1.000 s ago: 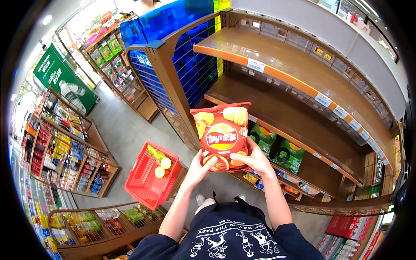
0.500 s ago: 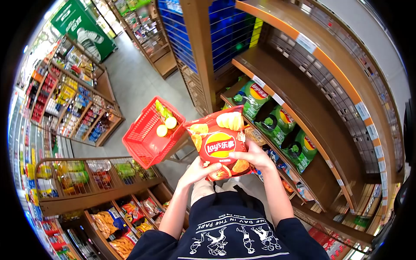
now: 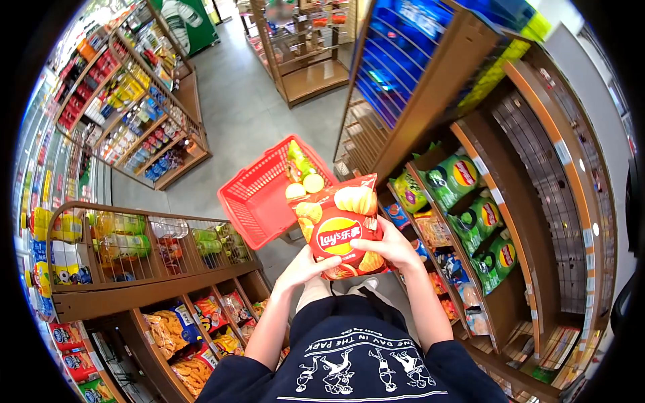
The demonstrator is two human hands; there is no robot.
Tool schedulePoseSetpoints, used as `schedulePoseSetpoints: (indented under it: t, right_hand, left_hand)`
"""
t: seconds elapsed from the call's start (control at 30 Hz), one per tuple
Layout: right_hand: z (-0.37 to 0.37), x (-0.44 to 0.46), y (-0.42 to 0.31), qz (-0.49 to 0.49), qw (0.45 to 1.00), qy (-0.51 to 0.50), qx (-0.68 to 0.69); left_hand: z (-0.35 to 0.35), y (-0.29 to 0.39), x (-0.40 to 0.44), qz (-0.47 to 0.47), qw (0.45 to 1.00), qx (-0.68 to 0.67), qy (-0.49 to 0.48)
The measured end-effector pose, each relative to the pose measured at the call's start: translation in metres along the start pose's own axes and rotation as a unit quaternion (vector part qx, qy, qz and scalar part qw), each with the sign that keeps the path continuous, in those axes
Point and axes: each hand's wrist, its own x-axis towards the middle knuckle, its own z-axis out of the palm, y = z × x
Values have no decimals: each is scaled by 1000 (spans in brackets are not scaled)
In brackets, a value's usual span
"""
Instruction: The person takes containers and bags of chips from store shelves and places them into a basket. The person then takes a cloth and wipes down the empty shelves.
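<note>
A red Lay's chip bag (image 3: 339,225) is held upright in front of my body, its printed front facing me. My left hand (image 3: 306,267) grips its lower left corner with the thumb over the front. On the lower right side, my right hand (image 3: 390,247) pinches the same bag, thumb on the front and fingers behind. Just beyond the bag stands a red shopping basket (image 3: 259,195). Inside the basket are two round yellowish items (image 3: 313,183) and a yellow-green package (image 3: 299,158). The bag hides part of the basket's right side.
To the right, a brown shelf unit (image 3: 521,221) holds green Lay's bags (image 3: 489,215). Racks of snacks (image 3: 171,329) stand at the lower left, and a drinks and goods shelf (image 3: 144,114) at the upper left. Grey floor (image 3: 242,101) runs between the shelves.
The view has turned left, so the basket and green bags appear shifted and the basket now overlaps the red bag. Both hands keep hold of the bag.
</note>
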Motion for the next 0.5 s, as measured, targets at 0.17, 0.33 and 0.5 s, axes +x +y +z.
schedulePoseSetpoints:
  t: [0.17,0.33,0.5]
  right_hand:
    - [33,42,-17,11,995,-18,-101]
    - [39,56,-63,-54,967,66,-238]
    - [77,79,-70,52,871,-89,-480]
  left_hand:
    - [-66,-2,-14,18,999,-3,31]
    - [-106,-7,-18,23,997,76,18]
    - [-126,-4,-24,25,988,153,0]
